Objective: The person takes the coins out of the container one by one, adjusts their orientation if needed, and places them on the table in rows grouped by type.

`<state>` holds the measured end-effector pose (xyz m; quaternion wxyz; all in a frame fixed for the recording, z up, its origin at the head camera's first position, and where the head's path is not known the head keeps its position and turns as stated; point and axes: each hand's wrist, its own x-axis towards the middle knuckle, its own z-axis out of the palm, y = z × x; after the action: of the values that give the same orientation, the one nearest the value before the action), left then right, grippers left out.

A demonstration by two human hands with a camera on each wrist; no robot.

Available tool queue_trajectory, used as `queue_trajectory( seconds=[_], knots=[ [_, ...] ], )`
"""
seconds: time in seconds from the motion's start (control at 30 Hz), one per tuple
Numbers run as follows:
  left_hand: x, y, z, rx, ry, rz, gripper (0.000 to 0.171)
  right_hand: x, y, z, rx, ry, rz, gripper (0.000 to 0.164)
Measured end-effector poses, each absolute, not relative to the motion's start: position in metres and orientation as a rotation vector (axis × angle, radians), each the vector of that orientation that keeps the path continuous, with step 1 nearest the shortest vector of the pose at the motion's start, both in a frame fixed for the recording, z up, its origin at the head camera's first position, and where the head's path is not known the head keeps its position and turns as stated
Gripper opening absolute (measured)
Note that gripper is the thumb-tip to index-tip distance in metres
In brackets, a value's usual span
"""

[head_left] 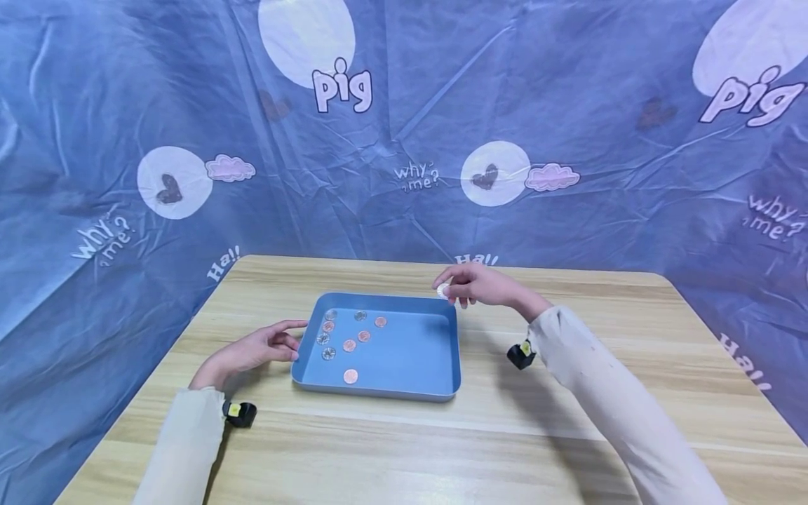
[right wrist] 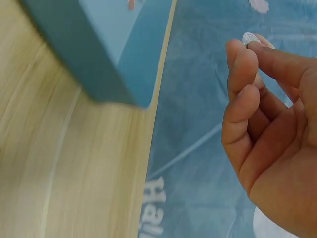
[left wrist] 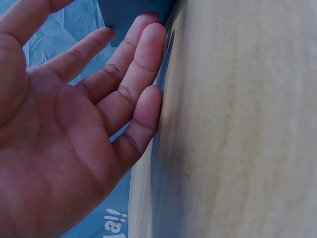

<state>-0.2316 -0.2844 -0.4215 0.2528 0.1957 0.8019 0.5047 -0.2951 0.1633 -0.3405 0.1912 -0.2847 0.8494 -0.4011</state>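
Note:
A blue rectangular tray point(head_left: 404, 391) lies on the wooden table, with several copper-coloured coins point(head_left: 350, 376) and silver-coloured coins point(head_left: 329, 353) spread flat, mostly over its left half. My right hand point(head_left: 482, 284) is raised over the tray's far right corner. Between thumb and finger it pinches a silver-coloured coin point(right wrist: 250, 38), held on edge. At the tray's left side is my left hand point(head_left: 261, 348), its fingers loosely bent and fingertips against the outer wall point(left wrist: 131, 15). Nothing is gripped in that palm.
The light wooden table point(head_left: 600, 337) extends around the tray on all sides. Behind it hangs a wrinkled blue printed cloth point(head_left: 391, 231), close to the table's back edge. Black wrist cameras point(head_left: 240, 414) hang below both cuffs.

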Motion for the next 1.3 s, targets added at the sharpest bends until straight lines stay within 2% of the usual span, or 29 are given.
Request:
queue_trajectory(
  seconds=[0.5, 0.97, 1.3],
  knots=[
    [-0.23, -0.286, -0.42, 0.558, 2.203, 1.347, 0.071, -0.287, 0.224, -0.38, -0.592, 2.401, -1.067, 0.028],
    [-0.228, -0.285, -0.422, 0.538, 2.19, 1.364, 0.072, -0.289, 0.228, -0.417, -0.452, 2.361, -1.186, 0.018],
    [-0.23, -0.285, -0.424, 0.542, 2.186, 1.365, 0.071, -0.294, 0.225, -0.429, -0.479, 2.454, -1.122, 0.014]
  ],
)
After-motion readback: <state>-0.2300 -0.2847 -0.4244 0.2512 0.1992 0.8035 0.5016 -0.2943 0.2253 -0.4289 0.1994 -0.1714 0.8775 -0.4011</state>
